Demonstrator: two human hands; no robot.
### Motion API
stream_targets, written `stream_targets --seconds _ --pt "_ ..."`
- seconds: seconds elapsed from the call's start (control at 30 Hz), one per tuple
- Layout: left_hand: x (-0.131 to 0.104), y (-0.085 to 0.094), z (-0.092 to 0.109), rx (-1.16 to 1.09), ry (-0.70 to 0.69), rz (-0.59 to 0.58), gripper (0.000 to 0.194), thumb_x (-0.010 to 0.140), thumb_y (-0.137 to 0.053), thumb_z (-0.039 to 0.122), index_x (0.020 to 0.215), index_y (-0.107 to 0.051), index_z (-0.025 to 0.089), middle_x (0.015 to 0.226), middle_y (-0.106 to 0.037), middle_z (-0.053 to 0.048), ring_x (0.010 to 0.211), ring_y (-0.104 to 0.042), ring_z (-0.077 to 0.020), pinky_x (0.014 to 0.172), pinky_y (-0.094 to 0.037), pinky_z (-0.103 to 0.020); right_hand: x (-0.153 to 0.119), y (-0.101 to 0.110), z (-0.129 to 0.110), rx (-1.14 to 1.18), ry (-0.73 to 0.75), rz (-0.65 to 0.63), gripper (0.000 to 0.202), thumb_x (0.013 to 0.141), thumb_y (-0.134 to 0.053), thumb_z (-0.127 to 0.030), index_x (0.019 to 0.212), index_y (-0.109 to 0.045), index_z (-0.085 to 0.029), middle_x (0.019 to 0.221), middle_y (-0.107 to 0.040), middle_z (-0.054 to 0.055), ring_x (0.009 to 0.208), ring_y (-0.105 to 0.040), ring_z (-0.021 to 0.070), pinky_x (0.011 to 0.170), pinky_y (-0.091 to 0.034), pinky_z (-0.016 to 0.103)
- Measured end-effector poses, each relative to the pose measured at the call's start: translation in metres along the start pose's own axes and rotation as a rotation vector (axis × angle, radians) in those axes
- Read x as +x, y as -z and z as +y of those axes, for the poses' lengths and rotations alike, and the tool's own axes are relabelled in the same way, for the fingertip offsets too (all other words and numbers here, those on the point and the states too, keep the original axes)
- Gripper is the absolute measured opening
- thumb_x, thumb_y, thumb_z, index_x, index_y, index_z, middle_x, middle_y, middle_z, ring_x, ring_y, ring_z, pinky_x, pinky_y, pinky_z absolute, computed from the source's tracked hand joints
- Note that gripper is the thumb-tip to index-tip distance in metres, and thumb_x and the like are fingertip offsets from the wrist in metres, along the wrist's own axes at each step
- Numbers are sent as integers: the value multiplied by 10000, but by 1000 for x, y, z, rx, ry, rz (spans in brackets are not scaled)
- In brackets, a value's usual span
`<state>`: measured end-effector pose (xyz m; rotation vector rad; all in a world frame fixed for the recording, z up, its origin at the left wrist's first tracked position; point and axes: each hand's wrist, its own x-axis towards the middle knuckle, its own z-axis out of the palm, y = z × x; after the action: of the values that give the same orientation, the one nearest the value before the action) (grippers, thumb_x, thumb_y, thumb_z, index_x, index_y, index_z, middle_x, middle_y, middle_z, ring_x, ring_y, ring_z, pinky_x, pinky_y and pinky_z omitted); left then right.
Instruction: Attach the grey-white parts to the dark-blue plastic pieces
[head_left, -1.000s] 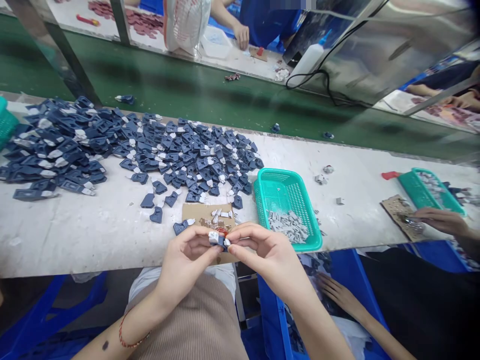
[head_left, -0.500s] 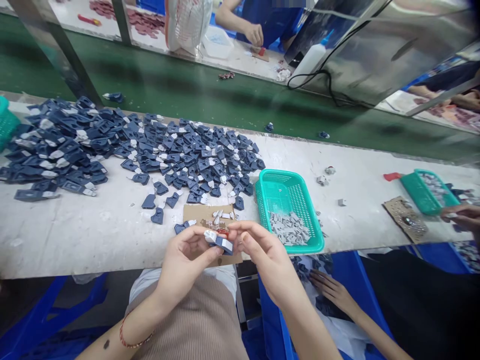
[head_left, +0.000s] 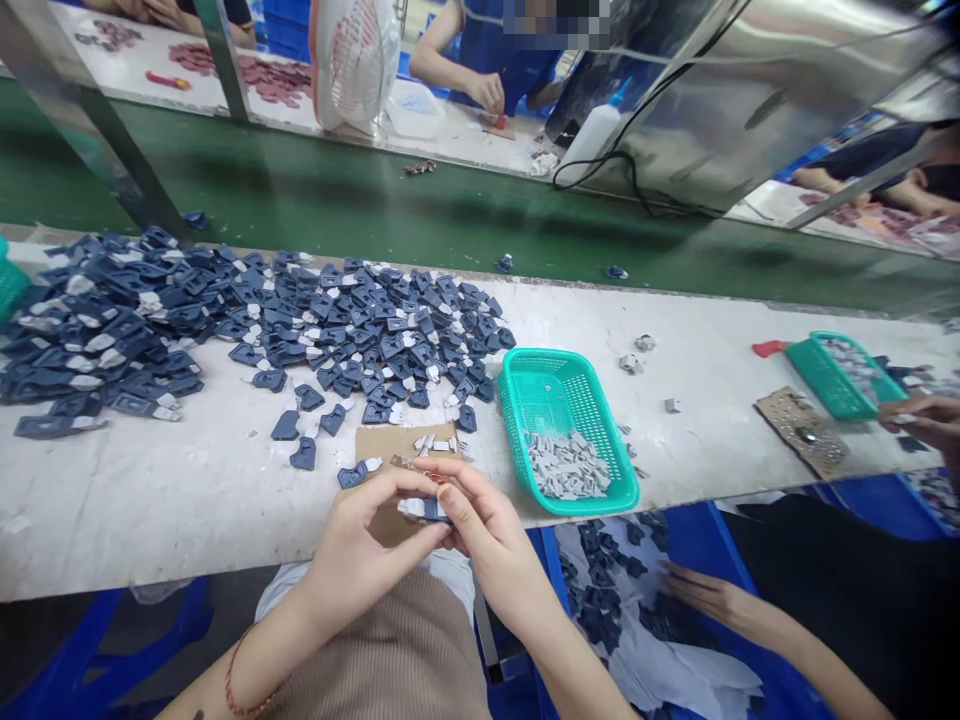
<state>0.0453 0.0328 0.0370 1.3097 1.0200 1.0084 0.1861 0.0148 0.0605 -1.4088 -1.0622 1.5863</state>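
Between my hands is a small dark blue plastic part with a white end piece [head_left: 420,509]. My left hand [head_left: 367,535] grips it from the left with thumb and fingers. My right hand [head_left: 487,530] is closed on its right end, and the fingers cover much of it. Under my hands lies a piece of cardboard [head_left: 367,440] with a few small light grey pieces [head_left: 433,443] on it. Beside the cardboard, to the right, a green basket [head_left: 510,420] holds many small grey pieces [head_left: 570,465].
A big pile of blue-and-white parts [head_left: 360,330] spreads over the left of the white table [head_left: 225,490]. Beyond runs a green belt [head_left: 300,200]. On the right are a co-worker's hand [head_left: 705,590] above a blue bin, another cardboard [head_left: 802,430] and a second green basket [head_left: 832,385].
My right hand has moved in and closed over the right end of the part, which is now more covered. The co-worker's hand over the bin has shifted right. The camera view has shifted slightly.
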Motion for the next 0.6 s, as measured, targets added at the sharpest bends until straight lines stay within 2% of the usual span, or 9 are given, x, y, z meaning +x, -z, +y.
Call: stream_targets --seconds 0.1,0.17,0.23,0.3,0.33,0.4,0.43,0.5,0.6 --pt "6 4 3 129 -75 -101 191 813 -676 171 981 -698 258 945 -737 -15 901 -676 -172 820 -521 -258 -1 12 -3 -186 23 -15 418 968 -375 -502 1216 -610 -262 1041 -688 55 744 -635 163 587 -490 258" --pt "11 6 4 184 -147 -155 234 829 -660 163 1034 -708 264 964 -737 -27 910 -671 -175 825 -515 -264 0 34 -10 -380 76 37 440 983 -337 -476 1167 -645 -221 937 -708 58 723 -633 175 617 -491 284" --pt "16 9 4 189 -186 -184 221 842 -649 169 1027 -728 259 934 -731 -41 864 -671 -168 754 -522 -246 4 68 -18 -665 154 209 375 974 -394 -409 1087 -678 -192 940 -717 67 823 -640 205 720 -491 317" --pt "22 14 4 172 -183 -170 182 851 -642 190 980 -752 259 880 -720 -47 799 -666 -155 645 -517 -212 10 107 -24 -1020 153 424 306 950 -448 -327 1100 -665 -174 1055 -709 92 898 -627 237 740 -485 341" --pt "25 18 3 167 -173 -153 167 852 -641 201 953 -761 259 866 -714 -49 785 -662 -153 609 -510 -201 13 126 -26 -1224 126 481 288 940 -450 -271 1104 -659 -160 1059 -710 106 947 -614 259 731 -480 346" --pt "33 25 3 177 -143 -106 140 843 -650 227 909 -771 255 846 -703 -53 772 -653 -156 582 -505 -196 19 157 -25 -1598 32 451 285 922 -447 -188 1128 -644 -172 1030 -717 108 1018 -583 289 694 -470 344" --pt "37 30 3 189 -126 -75 127 833 -660 245 889 -773 249 835 -698 -55 769 -647 -162 577 -505 -199 22 167 -24 -1685 7 420 279 902 -460 -146 1099 -654 -172 995 -722 112 1007 -579 298 665 -460 341" --pt "48 38 7 220 -95 7 118 812 -674 287 852 -772 235 826 -691 -57 759 -635 -173 572 -504 -211 28 180 -19 -1769 -8 349 266 862 -474 -74 1006 -679 -165 916 -722 124 955 -581 307 625 -442 339" --pt "72 52 18 281 -65 158 164 785 -683 350 852 -762 223 842 -701 -50 705 -623 -173 571 -499 -231 35 185 -13 -1813 25 292 264 829 -473 -11 893 -690 -147 839 -708 148 908 -581 306 655 -445 349"
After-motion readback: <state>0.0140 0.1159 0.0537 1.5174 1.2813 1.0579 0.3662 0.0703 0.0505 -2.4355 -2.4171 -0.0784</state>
